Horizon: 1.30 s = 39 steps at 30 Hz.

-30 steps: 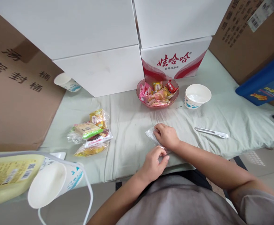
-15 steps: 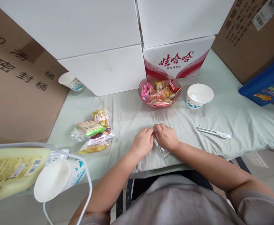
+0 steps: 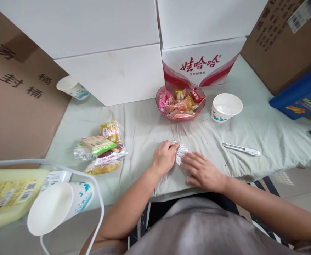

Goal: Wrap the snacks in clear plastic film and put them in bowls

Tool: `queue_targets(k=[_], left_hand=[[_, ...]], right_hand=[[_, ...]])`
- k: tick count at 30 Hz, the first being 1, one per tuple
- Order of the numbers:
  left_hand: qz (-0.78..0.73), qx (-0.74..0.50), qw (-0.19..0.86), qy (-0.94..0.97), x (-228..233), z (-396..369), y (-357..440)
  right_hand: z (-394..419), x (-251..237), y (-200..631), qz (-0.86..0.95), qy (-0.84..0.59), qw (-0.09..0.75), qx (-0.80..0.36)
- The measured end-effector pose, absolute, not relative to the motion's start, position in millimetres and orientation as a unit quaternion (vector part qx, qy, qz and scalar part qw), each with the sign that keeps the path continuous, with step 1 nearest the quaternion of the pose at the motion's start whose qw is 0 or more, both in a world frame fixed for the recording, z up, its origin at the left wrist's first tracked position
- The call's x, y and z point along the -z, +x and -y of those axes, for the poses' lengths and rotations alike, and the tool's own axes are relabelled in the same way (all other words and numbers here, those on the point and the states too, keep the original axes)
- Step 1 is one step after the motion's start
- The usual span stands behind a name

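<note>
A crumpled clear plastic wrapper (image 3: pixel 181 150) lies on the cloth near the front edge, between my two hands. My left hand (image 3: pixel 165 158) is closed, with its fingertips pinching the wrapper's left side. Over the wrapper's lower right part rests my right hand (image 3: pixel 203 171), its fingers stretched out flat. Part of the plastic is hidden beneath that hand. Beyond them stands a pink scalloped bowl (image 3: pixel 180 118) of wrapped snacks. To the right of my hands lies a white utility knife (image 3: pixel 241 149).
Several wrapped snacks (image 3: pixel 102 147) lie in a pile at left. A paper cup (image 3: pixel 226 108) stands right of the bowl, another paper cup (image 3: pixel 82 200) leans at front left near a white cable (image 3: pixel 99 198). White boxes (image 3: pixel 113 74) line the back; a blue container (image 3: pixel 299 95) is at right.
My right hand has moved right and toward me, its fingers opening out flat. More of the wrapper now shows between the hands. My left hand stays at the wrapper. The view has shifted slightly.
</note>
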<state>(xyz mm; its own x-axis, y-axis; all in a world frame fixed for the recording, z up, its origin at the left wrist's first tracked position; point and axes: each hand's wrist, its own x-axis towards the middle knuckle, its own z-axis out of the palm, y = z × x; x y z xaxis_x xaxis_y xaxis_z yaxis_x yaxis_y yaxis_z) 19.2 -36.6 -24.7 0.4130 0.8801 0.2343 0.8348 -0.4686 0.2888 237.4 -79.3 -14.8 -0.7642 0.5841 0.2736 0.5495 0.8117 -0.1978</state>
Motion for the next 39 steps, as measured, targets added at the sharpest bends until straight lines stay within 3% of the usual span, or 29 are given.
queue_targets(k=[3,6,12,29,33,39], left_hand=[[-0.499,-0.178,0.067,0.845,22,38,20],[-0.485,-0.185,0.071,0.852,20,38,22],[-0.425,-0.208,0.118,0.873,20,39,25],[-0.346,-0.234,0.215,0.883,19,36,20],[-0.345,-0.242,0.235,0.876,21,33,17],[-0.340,-0.291,0.238,0.862,29,33,14]], right_hand=[[115,24,242,0.948,-0.285,0.129,-0.063],[129,23,250,0.945,-0.284,0.149,-0.067],[116,14,257,0.910,-0.361,0.189,-0.077],[100,7,243,0.926,-0.258,0.241,-0.130],[76,-5,237,0.922,-0.278,0.209,-0.168],[34,-6,221,0.892,-0.418,0.116,-0.125]])
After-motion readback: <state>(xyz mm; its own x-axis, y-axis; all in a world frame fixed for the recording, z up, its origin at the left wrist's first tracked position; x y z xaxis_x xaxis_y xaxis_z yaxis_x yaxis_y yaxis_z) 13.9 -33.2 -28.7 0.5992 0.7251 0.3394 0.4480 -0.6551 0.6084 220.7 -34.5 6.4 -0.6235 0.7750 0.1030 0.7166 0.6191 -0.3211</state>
